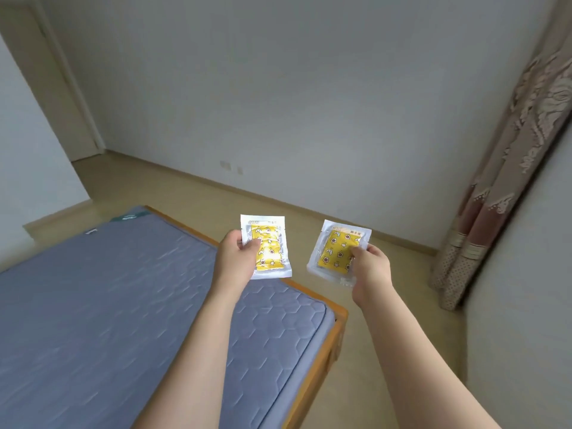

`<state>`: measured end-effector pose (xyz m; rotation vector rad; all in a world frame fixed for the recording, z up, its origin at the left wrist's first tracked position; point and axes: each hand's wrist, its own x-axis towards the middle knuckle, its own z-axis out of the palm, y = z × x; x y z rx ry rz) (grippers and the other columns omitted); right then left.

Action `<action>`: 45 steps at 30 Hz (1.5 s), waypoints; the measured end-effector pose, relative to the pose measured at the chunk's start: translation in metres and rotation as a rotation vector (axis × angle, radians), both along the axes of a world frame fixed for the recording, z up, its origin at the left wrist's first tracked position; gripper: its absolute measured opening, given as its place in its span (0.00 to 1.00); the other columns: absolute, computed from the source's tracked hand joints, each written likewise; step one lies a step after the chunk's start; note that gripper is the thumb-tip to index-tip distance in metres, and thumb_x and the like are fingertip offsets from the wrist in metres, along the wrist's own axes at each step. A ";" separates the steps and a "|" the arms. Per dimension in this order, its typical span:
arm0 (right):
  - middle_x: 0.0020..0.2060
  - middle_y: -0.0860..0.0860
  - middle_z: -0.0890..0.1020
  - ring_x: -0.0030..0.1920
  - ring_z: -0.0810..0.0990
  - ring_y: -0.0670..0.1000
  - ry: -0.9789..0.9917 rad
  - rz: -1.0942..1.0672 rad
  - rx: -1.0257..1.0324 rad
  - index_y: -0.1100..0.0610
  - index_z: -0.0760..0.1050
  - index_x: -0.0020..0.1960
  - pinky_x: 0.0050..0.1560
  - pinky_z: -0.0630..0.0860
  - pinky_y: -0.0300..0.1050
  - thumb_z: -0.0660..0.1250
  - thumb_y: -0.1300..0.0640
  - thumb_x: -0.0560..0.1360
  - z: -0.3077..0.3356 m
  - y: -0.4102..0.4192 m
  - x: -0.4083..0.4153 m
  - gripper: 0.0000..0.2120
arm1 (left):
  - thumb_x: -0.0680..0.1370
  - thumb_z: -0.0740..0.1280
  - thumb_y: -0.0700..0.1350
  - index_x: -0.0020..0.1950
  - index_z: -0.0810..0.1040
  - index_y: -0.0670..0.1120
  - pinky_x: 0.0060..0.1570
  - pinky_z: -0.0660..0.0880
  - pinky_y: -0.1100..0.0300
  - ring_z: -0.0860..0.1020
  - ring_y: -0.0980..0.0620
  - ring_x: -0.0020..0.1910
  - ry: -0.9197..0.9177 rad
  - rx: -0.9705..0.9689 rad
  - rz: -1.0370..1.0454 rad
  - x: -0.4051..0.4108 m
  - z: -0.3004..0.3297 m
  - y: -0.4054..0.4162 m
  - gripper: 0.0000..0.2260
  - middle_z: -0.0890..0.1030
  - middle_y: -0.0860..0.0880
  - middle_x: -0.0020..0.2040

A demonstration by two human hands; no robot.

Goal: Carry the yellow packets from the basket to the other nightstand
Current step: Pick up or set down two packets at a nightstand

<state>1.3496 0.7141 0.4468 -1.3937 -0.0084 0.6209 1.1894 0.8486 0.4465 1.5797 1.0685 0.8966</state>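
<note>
Yellow packets: I see two, one in each of my hands, both held up in the air in front of me; neither rests on anything.
Left packet (267, 246): clear wrapper with white edges and a yellow insert printed with stars and moons; it hangs above the far corner of the bed, roughly upright, its face turned to me.
Right packet (338, 250): same kind, tilted a little to the right, held out over the floor just past the bed's corner.
Left hand (236, 253): clamped on the left packet at its left edge, thumb lying across the front of the wrapper, fingers behind it.
Right hand (370, 264): pinching the right packet at its lower right side, thumb on the front, fingers underneath.
Gap between the packets: they are near each other but apart, not touching.
Bed (102, 305): grey-blue quilted mattress on an orange wooden frame, filling my lower left view.
Floor (387, 320): pale wood-tone, running to the wall ahead.
Wall (278, 88): plain white, with small sockets low down near the skirting.
Curtain (507, 168): patterned beige and pink, hanging on my right.
Doorway (71, 97): at the far left corner of the room.
</note>
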 end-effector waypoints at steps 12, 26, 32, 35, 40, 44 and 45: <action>0.44 0.50 0.83 0.46 0.81 0.53 -0.075 -0.209 -0.034 0.52 0.78 0.47 0.57 0.77 0.56 0.61 0.62 0.77 0.027 0.062 0.305 0.08 | 0.78 0.66 0.46 0.49 0.76 0.47 0.47 0.79 0.48 0.82 0.45 0.45 -0.003 0.026 -0.288 0.351 0.027 0.095 0.03 0.83 0.47 0.46; 0.42 0.50 0.83 0.45 0.82 0.54 -0.112 -0.125 0.021 0.53 0.77 0.45 0.56 0.79 0.55 0.61 0.63 0.77 0.041 0.187 0.640 0.09 | 0.78 0.67 0.46 0.50 0.73 0.41 0.39 0.69 0.57 0.72 0.49 0.37 -0.037 0.092 -0.199 0.663 0.046 0.226 0.09 0.78 0.44 0.40; 0.41 0.50 0.83 0.43 0.82 0.53 -0.102 0.050 0.014 0.53 0.77 0.45 0.53 0.79 0.53 0.59 0.64 0.78 0.032 0.302 0.697 0.11 | 0.79 0.67 0.45 0.49 0.73 0.42 0.36 0.70 0.59 0.77 0.52 0.35 -0.041 0.059 -0.086 0.711 0.036 0.310 0.08 0.80 0.47 0.39; 0.41 0.50 0.83 0.42 0.82 0.52 -0.097 0.130 0.003 0.53 0.77 0.45 0.50 0.79 0.52 0.59 0.65 0.77 0.025 0.374 0.717 0.11 | 0.79 0.67 0.44 0.45 0.74 0.44 0.33 0.69 0.62 0.76 0.56 0.32 -0.064 0.055 -0.001 0.722 0.029 0.368 0.05 0.78 0.52 0.35; 0.42 0.51 0.82 0.38 0.81 0.51 -0.121 0.275 0.023 0.57 0.78 0.49 0.38 0.78 0.44 0.57 0.66 0.77 0.031 0.513 0.735 0.11 | 0.78 0.67 0.44 0.47 0.76 0.44 0.40 0.74 0.56 0.80 0.48 0.39 -0.124 0.046 0.146 0.720 0.027 0.490 0.04 0.83 0.42 0.43; 0.43 0.53 0.83 0.37 0.82 0.51 -0.153 0.434 0.047 0.60 0.77 0.50 0.32 0.78 0.42 0.56 0.68 0.77 0.051 0.629 0.734 0.12 | 0.77 0.66 0.43 0.44 0.77 0.49 0.40 0.76 0.53 0.83 0.47 0.40 -0.160 0.038 0.268 0.704 0.045 0.590 0.03 0.84 0.44 0.43; 0.43 0.53 0.83 0.38 0.83 0.51 -0.161 0.460 0.060 0.60 0.78 0.50 0.33 0.79 0.42 0.56 0.68 0.77 0.055 0.657 0.732 0.12 | 0.77 0.66 0.43 0.44 0.76 0.49 0.40 0.77 0.52 0.83 0.47 0.40 -0.171 0.047 0.306 0.698 0.048 0.612 0.03 0.84 0.45 0.43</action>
